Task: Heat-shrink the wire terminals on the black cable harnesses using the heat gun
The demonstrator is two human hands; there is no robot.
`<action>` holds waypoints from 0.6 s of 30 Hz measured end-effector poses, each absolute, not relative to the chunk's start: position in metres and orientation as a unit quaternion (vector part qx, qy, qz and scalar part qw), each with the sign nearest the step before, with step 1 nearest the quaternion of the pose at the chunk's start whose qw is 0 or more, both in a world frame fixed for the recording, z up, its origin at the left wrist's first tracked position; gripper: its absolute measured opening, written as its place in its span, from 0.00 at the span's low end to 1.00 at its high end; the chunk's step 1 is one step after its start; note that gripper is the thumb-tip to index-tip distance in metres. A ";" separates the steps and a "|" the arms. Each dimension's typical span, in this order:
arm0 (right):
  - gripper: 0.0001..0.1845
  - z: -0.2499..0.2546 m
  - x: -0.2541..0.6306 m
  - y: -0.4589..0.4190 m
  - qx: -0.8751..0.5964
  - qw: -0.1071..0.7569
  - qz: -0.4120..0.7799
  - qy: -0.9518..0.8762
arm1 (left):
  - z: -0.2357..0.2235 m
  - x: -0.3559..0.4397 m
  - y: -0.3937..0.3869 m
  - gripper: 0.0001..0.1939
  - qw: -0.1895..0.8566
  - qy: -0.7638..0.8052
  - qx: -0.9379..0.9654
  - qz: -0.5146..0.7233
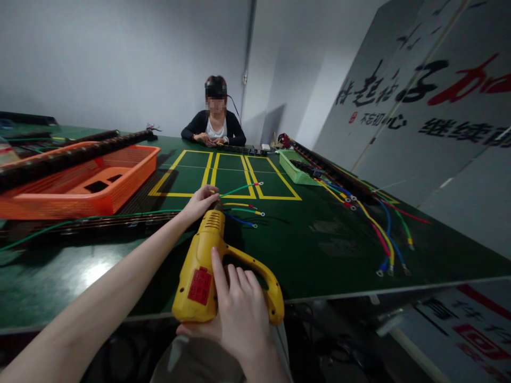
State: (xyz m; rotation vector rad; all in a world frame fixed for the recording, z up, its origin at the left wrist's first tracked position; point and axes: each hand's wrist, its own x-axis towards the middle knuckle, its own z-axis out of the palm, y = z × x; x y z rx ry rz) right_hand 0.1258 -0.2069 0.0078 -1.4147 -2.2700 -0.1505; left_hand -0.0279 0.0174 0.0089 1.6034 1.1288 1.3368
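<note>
My right hand is wrapped round a yellow heat gun, its index finger lying along the body beside a red label. The nozzle points away from me across the table. Just beyond the nozzle, my left hand is closed, thumb and fingers together at a green wire tipped with a ring terminal. Yellow, green and blue wires with terminals fan out below it, among them a blue wire. They join a long dark wire bundle lying left of the gun. The nozzle tip is partly hidden.
An orange basket stands left, with a long dark bundle across it. At the right are a green basket and coloured cables with ring terminals. Yellow tape rectangles mark the green table. Another person sits opposite, hands on the table.
</note>
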 end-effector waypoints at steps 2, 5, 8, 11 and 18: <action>0.69 0.009 0.131 -0.205 -0.510 0.226 -0.044 -0.829 | 0.007 -0.027 0.017 0.22 0.372 0.441 0.612 0.541; 0.68 0.010 0.142 -0.203 -0.507 0.223 -0.045 -0.832 | 0.006 -0.026 0.016 0.21 0.371 0.439 0.600 0.557; 0.67 0.010 0.154 -0.201 -0.511 0.224 -0.055 -0.828 | 0.005 -0.026 0.016 0.21 0.369 0.428 0.610 0.556; 0.66 0.009 0.168 -0.198 -0.521 0.234 -0.066 -0.818 | 0.004 -0.027 0.017 0.18 0.347 0.418 0.636 0.547; 0.64 0.002 0.189 -0.196 -0.553 0.252 -0.115 -0.786 | -0.004 -0.028 0.025 0.13 0.335 0.411 0.650 0.544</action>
